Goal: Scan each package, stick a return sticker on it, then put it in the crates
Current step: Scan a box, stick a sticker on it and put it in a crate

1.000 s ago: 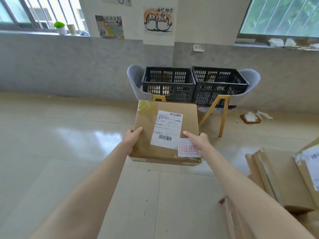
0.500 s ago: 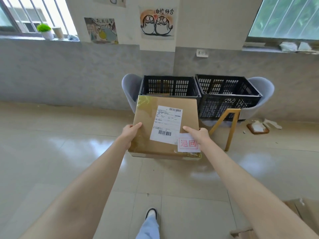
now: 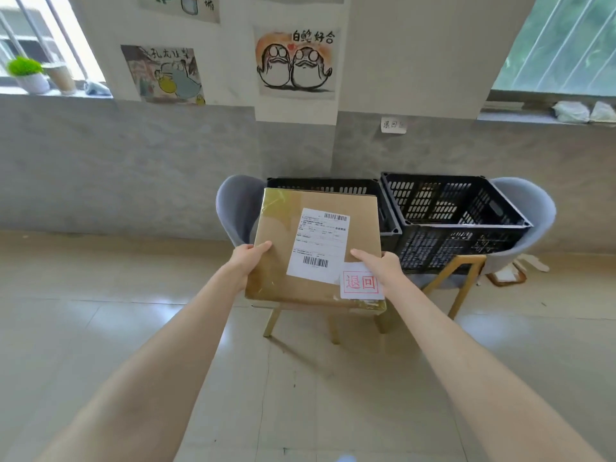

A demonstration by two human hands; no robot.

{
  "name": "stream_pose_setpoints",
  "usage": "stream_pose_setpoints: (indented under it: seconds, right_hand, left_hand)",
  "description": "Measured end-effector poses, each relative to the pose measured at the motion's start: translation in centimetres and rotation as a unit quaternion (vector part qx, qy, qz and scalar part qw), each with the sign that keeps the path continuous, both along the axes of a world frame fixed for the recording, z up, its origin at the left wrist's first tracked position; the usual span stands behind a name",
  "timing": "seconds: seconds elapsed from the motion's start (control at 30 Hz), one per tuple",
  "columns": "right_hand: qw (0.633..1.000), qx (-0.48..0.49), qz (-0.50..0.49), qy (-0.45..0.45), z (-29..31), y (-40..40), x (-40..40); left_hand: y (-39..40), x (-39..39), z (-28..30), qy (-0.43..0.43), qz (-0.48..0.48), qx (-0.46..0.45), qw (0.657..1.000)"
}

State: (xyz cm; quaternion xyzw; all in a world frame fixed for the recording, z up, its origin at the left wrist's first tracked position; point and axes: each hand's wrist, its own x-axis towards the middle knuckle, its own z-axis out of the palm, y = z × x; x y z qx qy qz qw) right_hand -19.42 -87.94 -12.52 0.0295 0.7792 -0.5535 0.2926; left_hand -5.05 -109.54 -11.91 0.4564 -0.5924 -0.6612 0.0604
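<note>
Cardboard package [image 3: 280,261] held level between both grips, left hand [image 3: 246,260] and right hand [image 3: 383,268] clamped on opposite edges, fingers hidden underneath, return sticker [image 3: 361,284] beside the right thumb, left crate [image 3: 388,221] beyond largely hidden, right crate [image 3: 460,228] in full view.

Box [image 3: 316,248] held before left crate [image 3: 386,215]; right crate [image 3: 456,225] beside it, both on chairs [image 3: 530,208].

Daylight is pouring in through the left window [image 3: 43,38] and right window [image 3: 563,45], glaring softly off the floor [image 3: 100,328]. Wide-angle distortion is bending the edges; everything is looking slightly soft.
</note>
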Motion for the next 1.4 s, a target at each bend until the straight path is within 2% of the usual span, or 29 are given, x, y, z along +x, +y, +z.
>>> stream_pose_setpoints:
  seconds: [0.33,0.63,0.83,1.0,1.27,1.4]
  right_hand:
    - [0.999,-0.03,0.011,-0.01,-1.2,-8.0,-12.6]
    - [0.999,-0.015,0.041,-0.024,-1.9,-15.6,-26.0]
    - [0.997,-0.015,0.06,-0.055,-4.1,-19.5,-31.1]
    - [0.995,-0.007,0.061,-0.079,-7.8,-22.3,-33.2]
    - [0.989,0.031,0.042,-0.138,-16.6,-26.0,-34.2]
    - [0.985,0.054,0.036,-0.158,-20.7,-26.7,-34.6]
  left_hand:
    - [-7.1,-11.8,-0.3,-0.023,0.021,0.004,1.0]
    - [-12.9,-23.8,-0.7,-0.041,0.043,0.003,0.998]
    - [-17.2,-28.8,-2.4,-0.057,0.052,0.005,0.997]
    - [-20.7,-31.2,-5.6,-0.088,0.038,0.003,0.995]
    - [-24.3,-33.5,-14.7,-0.146,0.036,0.034,0.988]
    - [-24.4,-34.7,-19.7,-0.182,0.02,0.014,0.983]
